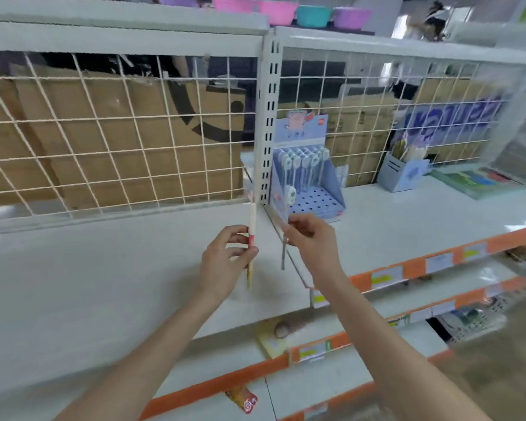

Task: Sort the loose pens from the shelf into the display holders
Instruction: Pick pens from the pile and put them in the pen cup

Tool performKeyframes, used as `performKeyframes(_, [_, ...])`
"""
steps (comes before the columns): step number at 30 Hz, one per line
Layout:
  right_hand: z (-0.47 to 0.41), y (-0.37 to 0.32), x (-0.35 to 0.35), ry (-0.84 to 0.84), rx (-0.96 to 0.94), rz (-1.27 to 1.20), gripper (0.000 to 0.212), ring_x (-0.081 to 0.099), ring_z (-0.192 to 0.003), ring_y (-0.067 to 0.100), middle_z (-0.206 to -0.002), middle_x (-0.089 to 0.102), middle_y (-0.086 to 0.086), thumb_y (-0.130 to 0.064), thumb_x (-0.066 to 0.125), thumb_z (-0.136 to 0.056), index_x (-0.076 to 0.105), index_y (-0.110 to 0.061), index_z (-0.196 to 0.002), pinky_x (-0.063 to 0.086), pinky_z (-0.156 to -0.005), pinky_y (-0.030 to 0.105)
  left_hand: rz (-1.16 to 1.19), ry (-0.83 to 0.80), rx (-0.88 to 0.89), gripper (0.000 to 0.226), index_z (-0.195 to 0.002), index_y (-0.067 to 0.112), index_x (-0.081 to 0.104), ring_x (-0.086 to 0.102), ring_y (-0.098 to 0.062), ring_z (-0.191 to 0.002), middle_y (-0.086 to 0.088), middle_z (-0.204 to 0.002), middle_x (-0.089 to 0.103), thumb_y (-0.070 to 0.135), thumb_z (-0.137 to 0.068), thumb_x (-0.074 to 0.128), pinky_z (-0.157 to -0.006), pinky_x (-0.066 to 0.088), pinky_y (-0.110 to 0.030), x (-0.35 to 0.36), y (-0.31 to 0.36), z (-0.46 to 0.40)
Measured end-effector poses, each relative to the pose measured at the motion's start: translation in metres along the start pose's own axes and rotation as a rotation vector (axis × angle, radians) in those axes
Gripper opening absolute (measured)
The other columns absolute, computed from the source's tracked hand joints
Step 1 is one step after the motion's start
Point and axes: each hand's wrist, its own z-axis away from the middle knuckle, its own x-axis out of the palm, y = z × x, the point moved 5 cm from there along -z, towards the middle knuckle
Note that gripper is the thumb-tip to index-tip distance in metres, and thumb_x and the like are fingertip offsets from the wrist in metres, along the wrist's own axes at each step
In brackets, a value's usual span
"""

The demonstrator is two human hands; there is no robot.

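A shop aisle of white shelves (104, 268) with orange price strips, a wire grid behind. Nearest, the left hand (225, 256) pinches a pink-and-cream pen (251, 238) upright, seemingly kept ready. Just beside it, the right hand (308, 238) pinches a grey pen (283, 253), tip down, probably to drop into a hole. Beyond stands the blue pegged holder (313, 189), back row filled, front holes free. Farther right, a blue box holder (403, 174) keeps other pens.
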Motion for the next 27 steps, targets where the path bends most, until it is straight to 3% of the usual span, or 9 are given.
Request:
performKeyframes(3, [-0.021, 0.008, -0.056, 0.050, 0.005, 0.037, 0.016, 0.059, -0.067, 0.014, -0.070, 0.063, 0.000, -0.003, 0.066, -0.083, 0.062, -0.018, -0.082, 0.054, -0.077, 0.042, 0.031, 0.006, -0.001, 0.032, -0.099, 0.020, 0.056, 0.062, -0.006, -0.062, 0.007, -0.083, 0.060, 0.000, -0.079, 0.069, -0.074, 0.056, -0.042, 0.054, 0.004, -0.008])
performKeyframes(6, [-0.039, 0.018, -0.088, 0.008, 0.001, 0.111, 0.013, 0.060, -0.070, 0.017, -0.072, 0.063, 0.000, -0.005, 0.067, -0.083, 0.062, -0.016, -0.085, 0.055, -0.077, 0.043, 0.054, 0.014, 0.004, 0.030, -0.098, 0.021, 0.057, 0.063, -0.011, -0.066, 0.007, -0.083, 0.061, 0.001, -0.080, 0.069, -0.072, 0.056, -0.040, 0.090, 0.005, -0.017])
performKeyframes(10, [-0.059, 0.030, -0.105, -0.012, 0.008, 0.130, 0.012, 0.062, -0.071, 0.019, -0.072, 0.062, 0.001, -0.004, 0.066, -0.083, 0.061, -0.014, -0.087, 0.056, -0.075, 0.041, 0.040, 0.027, 0.011, 0.030, -0.098, 0.023, 0.056, 0.063, -0.005, -0.066, 0.009, -0.085, 0.061, 0.002, -0.080, 0.069, -0.063, 0.054, -0.023, 0.119, 0.004, -0.026])
performKeyframes(17, [-0.096, 0.042, -0.095, -0.018, 0.048, 0.045, 0.016, 0.062, -0.073, 0.019, -0.074, 0.063, 0.003, -0.003, 0.065, -0.083, 0.060, -0.018, -0.083, 0.056, -0.076, 0.039, 0.001, 0.029, -0.003, 0.031, -0.103, 0.020, 0.057, 0.064, -0.012, -0.071, 0.011, -0.084, 0.061, 0.003, -0.079, 0.070, -0.068, 0.055, -0.028, 0.126, -0.005, -0.058])
performKeyframes(22, [-0.138, 0.038, -0.089, -0.018, 0.045, 0.067, 0.017, 0.063, -0.074, 0.016, -0.076, 0.065, 0.002, -0.004, 0.066, -0.083, 0.060, -0.020, -0.081, 0.054, -0.068, 0.030, 0.052, 0.035, 0.028, 0.034, -0.096, 0.027, 0.055, 0.063, -0.003, -0.069, 0.006, -0.086, 0.061, 0.001, -0.080, 0.069, -0.068, 0.055, -0.024, 0.131, -0.006, -0.099])
performKeyframes(27, [-0.189, 0.030, -0.088, 0.027, 0.006, 0.143, 0.011, 0.062, -0.076, 0.013, -0.080, 0.065, -0.001, -0.005, 0.063, -0.084, 0.061, -0.010, -0.094, 0.050, -0.069, 0.017, 0.087, 0.039, 0.002, 0.033, -0.099, 0.028, 0.057, 0.064, -0.009, -0.077, 0.009, -0.088, 0.061, 0.004, -0.080, 0.069, -0.073, 0.054, -0.025, 0.136, -0.011, -0.129])
